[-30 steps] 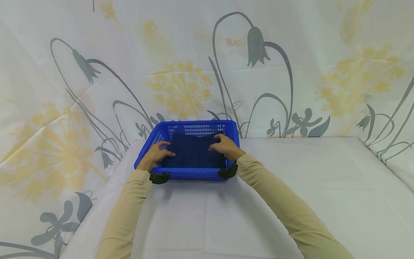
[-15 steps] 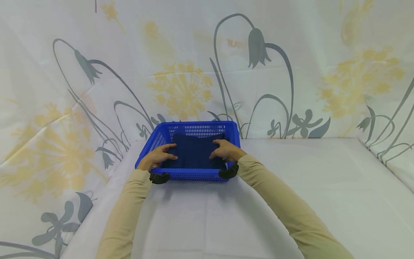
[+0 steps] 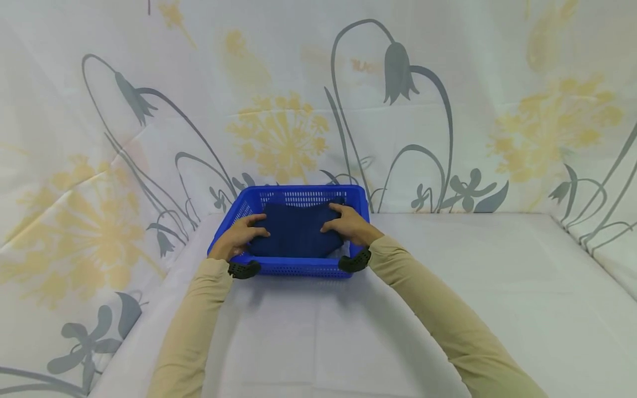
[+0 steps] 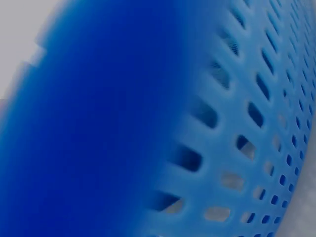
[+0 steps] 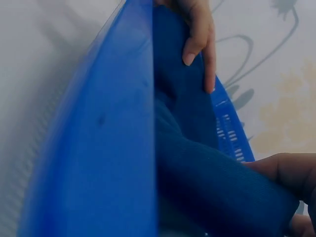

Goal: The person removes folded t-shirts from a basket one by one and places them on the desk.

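Note:
A folded dark blue cloth (image 3: 297, 229) lies in a blue plastic basket (image 3: 304, 188), its near right corner raised off the basket floor. My left hand (image 3: 240, 234) grips the cloth's left side, thumb on top. On the opposite side my right hand (image 3: 350, 225) holds the right end; in the right wrist view its thumb (image 5: 276, 168) presses on the bulging cloth (image 5: 217, 173), with fingertips underneath. At the top of that view the left hand (image 5: 197, 29) has thumb and finger over the far end. Only the basket's perforated wall (image 4: 237, 128) fills the left wrist view, hiding the left hand.
The basket stands on a white-covered table (image 3: 463, 276), near a flower-printed curtain (image 3: 308, 110) at the back. Its front wall (image 5: 108, 128) rises between the right wrist camera and part of the cloth. Black wrist straps (image 3: 354, 262) sit at the front rim.
The cloth lay flat to the front wall; now its near right corner has lifted, and bare basket floor shows there. Both hands have risen slightly with its sides.

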`<move>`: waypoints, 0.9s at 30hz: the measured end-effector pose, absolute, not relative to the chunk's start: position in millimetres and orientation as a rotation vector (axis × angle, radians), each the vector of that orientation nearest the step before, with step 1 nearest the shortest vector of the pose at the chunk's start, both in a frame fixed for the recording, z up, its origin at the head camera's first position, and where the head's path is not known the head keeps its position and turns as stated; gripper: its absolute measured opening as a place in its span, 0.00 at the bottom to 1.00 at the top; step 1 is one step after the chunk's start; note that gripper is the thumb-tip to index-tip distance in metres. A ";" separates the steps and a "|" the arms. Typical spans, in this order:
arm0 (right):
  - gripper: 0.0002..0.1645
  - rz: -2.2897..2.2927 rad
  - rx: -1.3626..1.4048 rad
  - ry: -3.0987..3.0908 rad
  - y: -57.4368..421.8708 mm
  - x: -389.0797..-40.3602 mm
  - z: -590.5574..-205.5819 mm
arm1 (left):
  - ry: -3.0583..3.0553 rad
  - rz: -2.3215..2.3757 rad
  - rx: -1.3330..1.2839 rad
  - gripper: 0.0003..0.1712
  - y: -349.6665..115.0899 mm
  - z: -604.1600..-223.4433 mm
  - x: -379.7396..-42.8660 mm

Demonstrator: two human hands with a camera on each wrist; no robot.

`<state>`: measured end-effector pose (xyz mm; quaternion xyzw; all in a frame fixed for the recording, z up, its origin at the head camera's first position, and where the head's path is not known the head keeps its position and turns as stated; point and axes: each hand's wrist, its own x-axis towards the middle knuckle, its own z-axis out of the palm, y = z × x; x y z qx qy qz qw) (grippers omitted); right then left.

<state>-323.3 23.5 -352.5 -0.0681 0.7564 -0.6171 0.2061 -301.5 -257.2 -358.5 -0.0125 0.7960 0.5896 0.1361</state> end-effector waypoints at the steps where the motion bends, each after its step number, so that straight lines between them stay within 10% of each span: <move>1: 0.52 -1.733 -0.196 2.108 24.0 -323.2 -351.4 | 2.288 1.740 -0.038 0.40 -257.1 -358.7 -301.8; 27: 0.51 -1.598 -0.407 2.407 38.4 -319.8 -334.9 | 2.239 1.905 -0.046 0.42 -256.9 -343.0 -294.5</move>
